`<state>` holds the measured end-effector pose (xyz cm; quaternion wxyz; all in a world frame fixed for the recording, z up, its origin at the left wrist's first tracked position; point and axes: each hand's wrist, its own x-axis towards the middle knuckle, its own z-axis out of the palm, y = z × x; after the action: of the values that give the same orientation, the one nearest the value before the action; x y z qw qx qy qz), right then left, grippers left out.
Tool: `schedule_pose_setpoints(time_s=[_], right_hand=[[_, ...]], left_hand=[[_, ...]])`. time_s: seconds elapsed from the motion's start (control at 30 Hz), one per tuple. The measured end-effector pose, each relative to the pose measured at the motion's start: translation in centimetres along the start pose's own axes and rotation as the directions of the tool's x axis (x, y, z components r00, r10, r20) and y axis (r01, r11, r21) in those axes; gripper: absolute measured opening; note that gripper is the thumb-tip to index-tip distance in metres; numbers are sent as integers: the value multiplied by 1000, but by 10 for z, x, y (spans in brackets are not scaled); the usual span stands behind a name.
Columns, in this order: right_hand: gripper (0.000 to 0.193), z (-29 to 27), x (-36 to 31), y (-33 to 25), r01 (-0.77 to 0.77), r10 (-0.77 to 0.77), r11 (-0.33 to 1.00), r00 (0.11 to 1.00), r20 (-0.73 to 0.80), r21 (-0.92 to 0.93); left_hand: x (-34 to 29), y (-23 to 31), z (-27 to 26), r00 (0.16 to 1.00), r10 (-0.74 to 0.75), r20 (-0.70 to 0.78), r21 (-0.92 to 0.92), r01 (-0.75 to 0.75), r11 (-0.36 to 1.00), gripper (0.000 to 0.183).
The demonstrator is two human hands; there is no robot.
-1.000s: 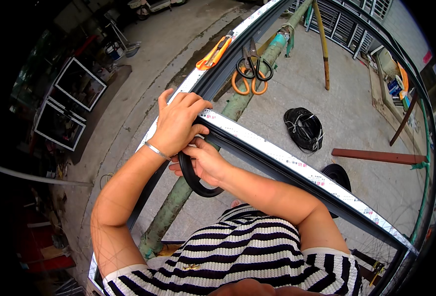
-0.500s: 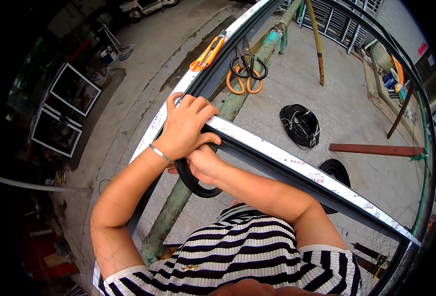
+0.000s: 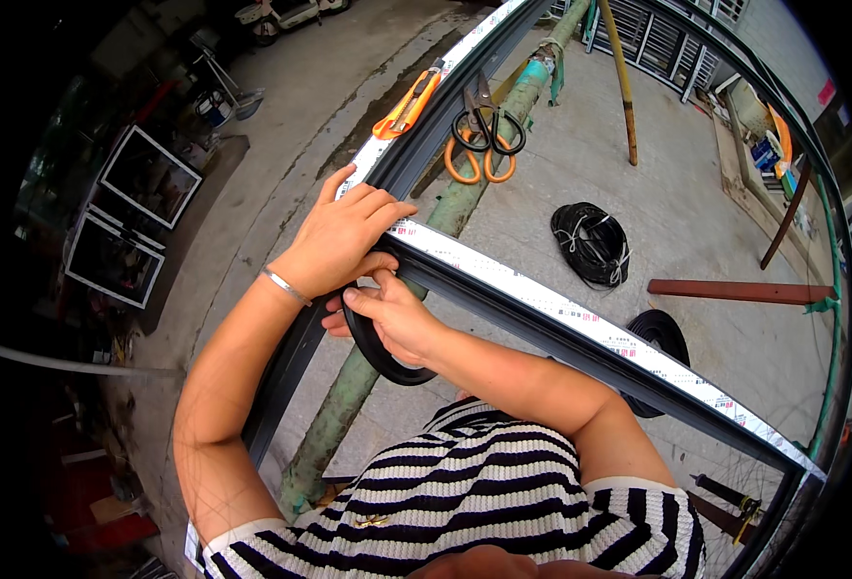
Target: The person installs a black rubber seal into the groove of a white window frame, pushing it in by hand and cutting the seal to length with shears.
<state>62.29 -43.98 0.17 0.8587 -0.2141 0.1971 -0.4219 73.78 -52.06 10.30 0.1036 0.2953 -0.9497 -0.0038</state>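
My left hand [image 3: 334,236] lies over the corner of a dark metal window frame [image 3: 532,289] whose top face has white printed film. Its fingers rest on the film and its thumb presses at the inner groove, so the hand grips the bar. Just below, my right hand [image 3: 397,318] pinches a coiled black rubber strip [image 3: 373,352], its thumb on top and other fingertips showing past the strip. The strip's end near the groove is hidden by the hands. Farther up, an orange utility knife [image 3: 410,101] and two pairs of scissors [image 3: 484,135], black-handled and orange-handled, lie on the frame.
A green pole [image 3: 455,207] runs under the frame. Coiled black cord [image 3: 590,243] and a black strip roll [image 3: 656,338] lie on the floor beyond the bar. A reddish-brown bar [image 3: 735,291] stands to the right. White-edged frames [image 3: 151,179] lean at the left.
My left hand has shifted slightly left and down along the corner. My right hand's thumb now shows on the strip, and its fingers have spread a little more.
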Motion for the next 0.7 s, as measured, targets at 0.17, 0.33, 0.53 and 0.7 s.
schedule_pose_setpoints(time_s=[0.17, 0.33, 0.53, 0.7], right_hand=[[42, -4, 1, 8, 37, -34, 998, 998, 60, -45], [36, -7, 4, 12, 37, -35, 999, 996, 85, -26], [37, -9, 2, 11, 110, -101, 992, 987, 124, -66], [33, -7, 0, 9, 75, -62, 993, 989, 138, -86]], left_hand=[[-6, -6, 15, 999, 38, -35, 108, -34, 994, 71], [1, 1, 20, 998, 65, 4, 269, -64, 961, 66], [7, 3, 16, 993, 114, -2, 314, -108, 943, 62], [15, 9, 32, 930, 352, -105, 280, -312, 908, 68]])
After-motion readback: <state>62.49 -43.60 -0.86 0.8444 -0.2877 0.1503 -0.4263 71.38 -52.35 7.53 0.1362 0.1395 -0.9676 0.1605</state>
